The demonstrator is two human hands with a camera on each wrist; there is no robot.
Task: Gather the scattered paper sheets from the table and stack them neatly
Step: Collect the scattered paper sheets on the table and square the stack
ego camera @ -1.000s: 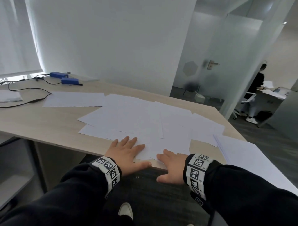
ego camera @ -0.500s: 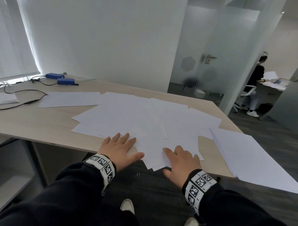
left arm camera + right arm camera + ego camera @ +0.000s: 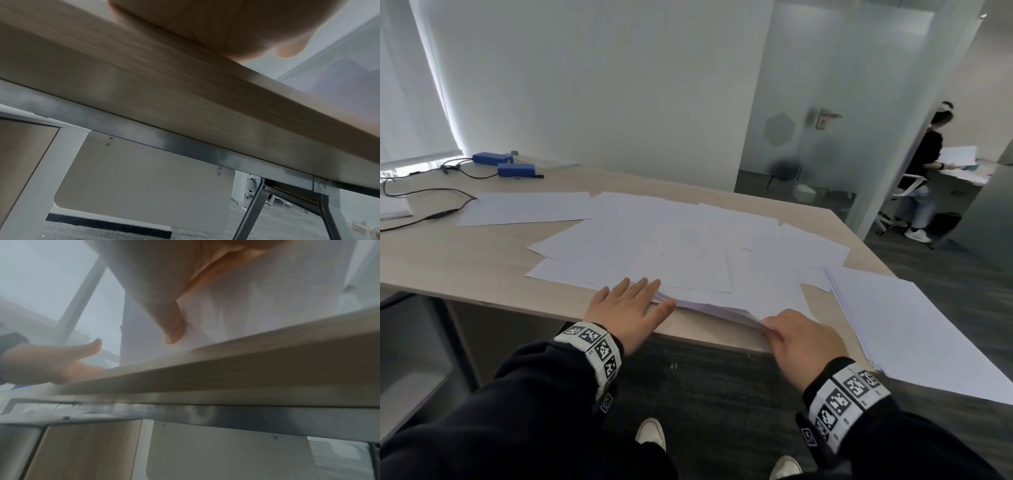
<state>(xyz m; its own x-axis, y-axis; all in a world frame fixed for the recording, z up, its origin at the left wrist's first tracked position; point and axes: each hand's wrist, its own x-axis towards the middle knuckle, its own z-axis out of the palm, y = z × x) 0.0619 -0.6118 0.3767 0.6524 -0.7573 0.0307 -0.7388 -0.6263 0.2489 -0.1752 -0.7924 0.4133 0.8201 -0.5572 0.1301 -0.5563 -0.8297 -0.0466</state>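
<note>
Several white paper sheets (image 3: 671, 246) lie fanned and overlapping across the middle of the wooden table (image 3: 465, 260). My left hand (image 3: 650, 294) lies flat at the near edge, straight fingers touching the left end of the nearest sheets. My right hand (image 3: 774, 329) pinches the near corner of a few sheets and holds it slightly off the table. In the right wrist view my thumb (image 3: 172, 327) presses under the lifted paper (image 3: 257, 296). One lone sheet (image 3: 524, 207) lies apart at the left. A squared stack (image 3: 911, 325) overhangs the table's right corner.
Two blue boxes (image 3: 516, 169) with black cables (image 3: 431, 195) sit at the back left beside a white pad (image 3: 393, 207). A seated person (image 3: 928, 154) is beyond the glass partition at the right. Below the table edge (image 3: 185, 97) are carpet and my shoes.
My right hand has slid right along the near edge and taken hold of the sheets' corner, lifting it. The sheets no longer hang over the edge. My left hand has stayed flat.
</note>
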